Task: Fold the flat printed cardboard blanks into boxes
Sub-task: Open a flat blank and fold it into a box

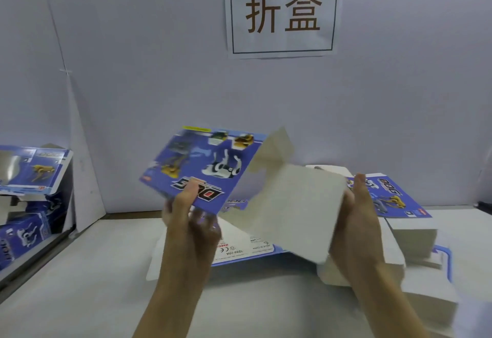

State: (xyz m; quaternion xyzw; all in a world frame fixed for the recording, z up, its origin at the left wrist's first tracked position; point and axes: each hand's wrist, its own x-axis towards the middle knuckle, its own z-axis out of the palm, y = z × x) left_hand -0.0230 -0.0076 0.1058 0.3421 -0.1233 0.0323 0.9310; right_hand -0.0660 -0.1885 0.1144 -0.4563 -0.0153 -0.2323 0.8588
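We hold one blank point(239, 186) in the air at the middle of the scene, above the table point(80, 284), and it is partly folded: the blue printed panel tilts up on the left, the plain grey inside faces us on the right. Our left hand point(190, 220) pinches the printed panel's near edge, thumb on top; our right hand point(354, 220) holds the grey panel's right edge, fingers pressed together. We judge the sides are being squared up; next the flaps need tucking. One stack of flat blanks point(415, 228) lies right; at least two finished boxes point(32, 194) sit far left, exact count unclear
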